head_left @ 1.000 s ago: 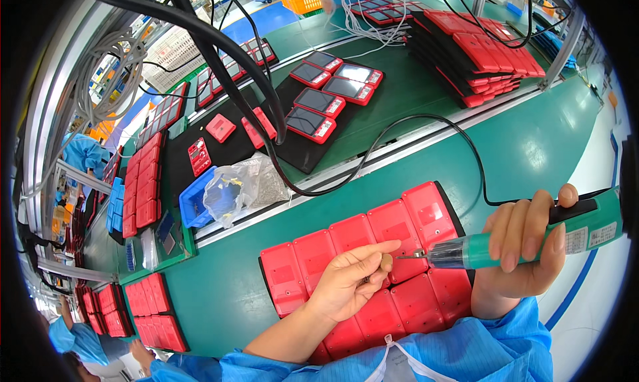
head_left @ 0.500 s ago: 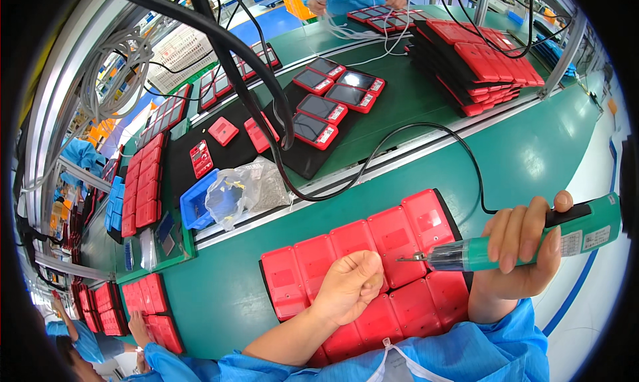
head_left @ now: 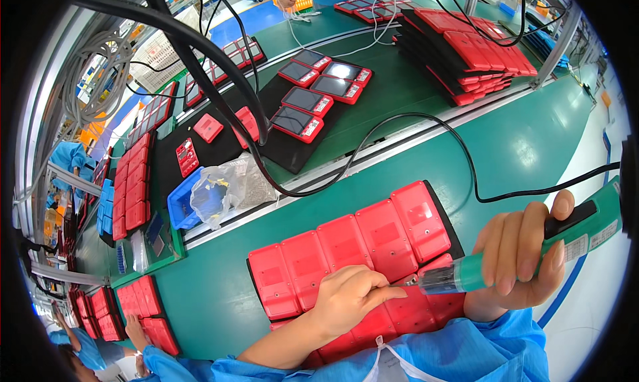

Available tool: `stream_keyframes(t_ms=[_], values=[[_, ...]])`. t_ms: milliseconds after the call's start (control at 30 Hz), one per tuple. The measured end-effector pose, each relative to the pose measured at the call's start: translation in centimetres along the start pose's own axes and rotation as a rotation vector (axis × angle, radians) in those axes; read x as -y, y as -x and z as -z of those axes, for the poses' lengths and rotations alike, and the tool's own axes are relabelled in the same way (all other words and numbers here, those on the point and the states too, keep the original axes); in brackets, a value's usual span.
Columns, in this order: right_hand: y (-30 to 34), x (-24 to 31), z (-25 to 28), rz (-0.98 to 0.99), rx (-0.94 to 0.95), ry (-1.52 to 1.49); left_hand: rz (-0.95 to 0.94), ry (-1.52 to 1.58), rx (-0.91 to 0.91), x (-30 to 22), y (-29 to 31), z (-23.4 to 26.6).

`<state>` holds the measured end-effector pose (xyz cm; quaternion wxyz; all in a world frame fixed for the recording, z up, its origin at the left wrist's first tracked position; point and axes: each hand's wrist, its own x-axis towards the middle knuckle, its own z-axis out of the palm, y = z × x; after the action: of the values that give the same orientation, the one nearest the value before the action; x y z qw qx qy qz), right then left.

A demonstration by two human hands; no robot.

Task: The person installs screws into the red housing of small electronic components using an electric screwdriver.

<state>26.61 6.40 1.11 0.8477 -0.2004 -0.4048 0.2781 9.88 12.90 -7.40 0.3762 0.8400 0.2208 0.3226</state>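
My right hand (head_left: 522,249) is wrapped around a green electric screwdriver (head_left: 586,230), held nearly level with its bit toward the left. Thumb and fingers of my left hand (head_left: 346,299) are pinched together by the bit; whatever lies between them is too small to make out. Both hands are above two rows of red plastic housings (head_left: 345,241), which rest on a black foam sheet (head_left: 444,217) on the green bench. Small screw holes show at the housings' corners. My left hand and forearm hide part of the nearer row.
A blue bin (head_left: 183,199) with a clear plastic bag (head_left: 223,195) stands beyond the housings. Red devices with screens (head_left: 305,99) lie behind the metal rail. Stacked red housings (head_left: 472,49) stand far right. Black cables (head_left: 459,139) hang and loop across. Other people work far off and at left.
My left hand has opened from a fist-like curl into an extended pinch, meeting the screwdriver's bit. The screwdriver has moved slightly down and left. The whole view has shifted a little.
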Motion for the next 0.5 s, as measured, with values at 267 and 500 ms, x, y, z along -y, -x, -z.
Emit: stream_keyframes(t_ms=[267,500], values=[[0.25,-0.19,-0.32,-0.093,0.005,0.056,-0.162,-0.083,-0.077,0.66,0.27,-0.35],[0.66,-0.71,-0.18,-0.099,0.110,0.017,-0.215,-0.179,-0.049,0.67,0.56,-0.66]])
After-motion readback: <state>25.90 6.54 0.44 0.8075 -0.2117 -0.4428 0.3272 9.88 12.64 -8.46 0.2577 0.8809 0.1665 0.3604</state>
